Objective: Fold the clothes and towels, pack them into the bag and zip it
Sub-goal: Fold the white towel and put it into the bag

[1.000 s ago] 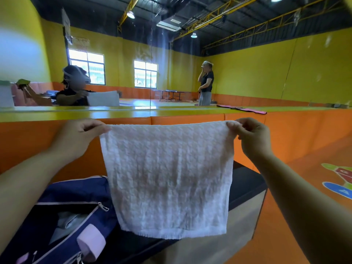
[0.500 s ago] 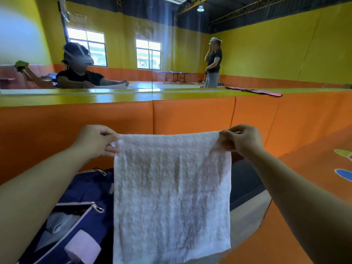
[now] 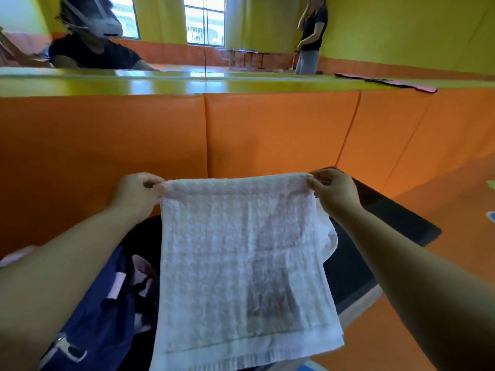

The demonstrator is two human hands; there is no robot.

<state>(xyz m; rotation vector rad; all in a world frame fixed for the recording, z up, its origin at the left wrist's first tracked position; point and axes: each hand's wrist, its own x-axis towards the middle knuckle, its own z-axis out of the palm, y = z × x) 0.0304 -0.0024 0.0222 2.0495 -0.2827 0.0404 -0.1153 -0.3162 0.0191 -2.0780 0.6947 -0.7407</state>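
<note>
Above the navy bag (image 3: 99, 311), both hands' fingers (image 3: 154, 182) pinch the white towel (image 3: 241, 263); no writing legible.

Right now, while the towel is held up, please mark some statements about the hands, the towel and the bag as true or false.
1. The left hand and the right hand each pinch a top corner of the white towel. True.
2. The white towel lies folded inside the blue bag. False: it hangs spread out in the air.
3. The blue bag is zipped shut. False: it is open.
4. The blue bag lies to the left of the white towel. True.
</note>
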